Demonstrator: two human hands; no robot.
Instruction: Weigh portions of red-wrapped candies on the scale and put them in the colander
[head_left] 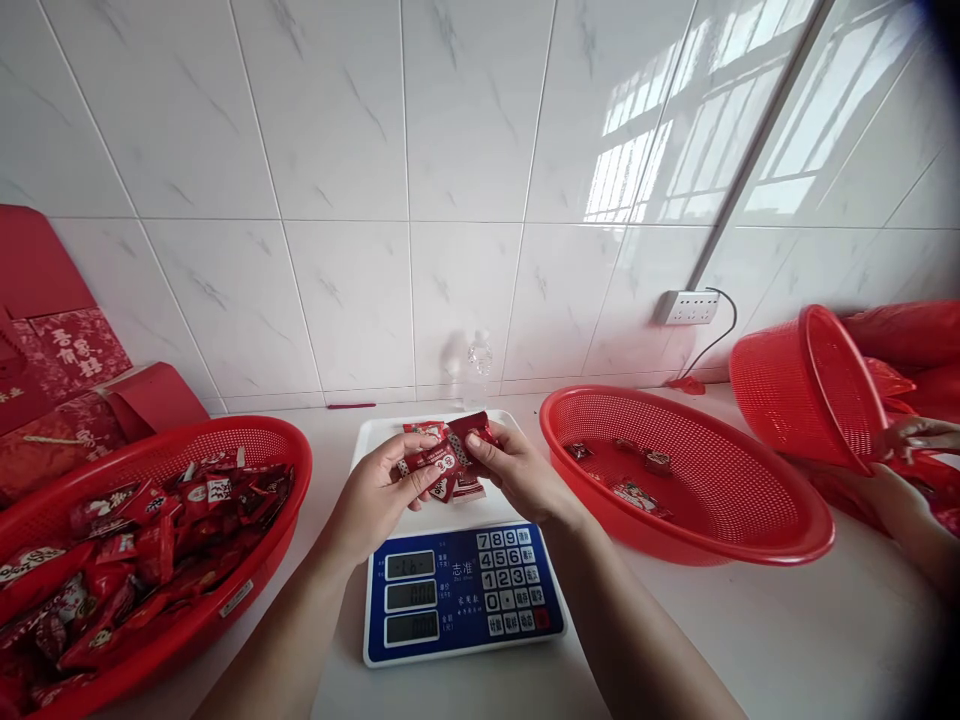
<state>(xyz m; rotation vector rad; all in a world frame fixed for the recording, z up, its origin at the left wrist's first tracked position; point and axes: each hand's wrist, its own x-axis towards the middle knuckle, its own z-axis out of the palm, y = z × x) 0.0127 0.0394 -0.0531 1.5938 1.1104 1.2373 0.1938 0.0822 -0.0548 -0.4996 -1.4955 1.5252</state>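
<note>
Over the white pan of a digital scale [463, 595], my left hand [382, 490] pinches a red wrapped snack packet [439, 468] between thumb and fingers. My right hand [517, 470] grips a dark red packet [466, 432] just beside it, and the two packets touch or overlap. Below and behind them, more red packets [470, 488] show in part; whether these lie on the pan or are held, I cannot tell. A red oval basket [289, 470] full of similar packets stands at left. To the right, another red oval basket [750, 480] holds several small wrapped pieces.
A clear plastic bottle [479, 365] stands behind the scale against the tiled wall. Red boxes [67, 350] are stacked at far left. Another person's hands [900, 480] hold a tilted red basket [802, 390] at right. A power strip [688, 307] is on the wall.
</note>
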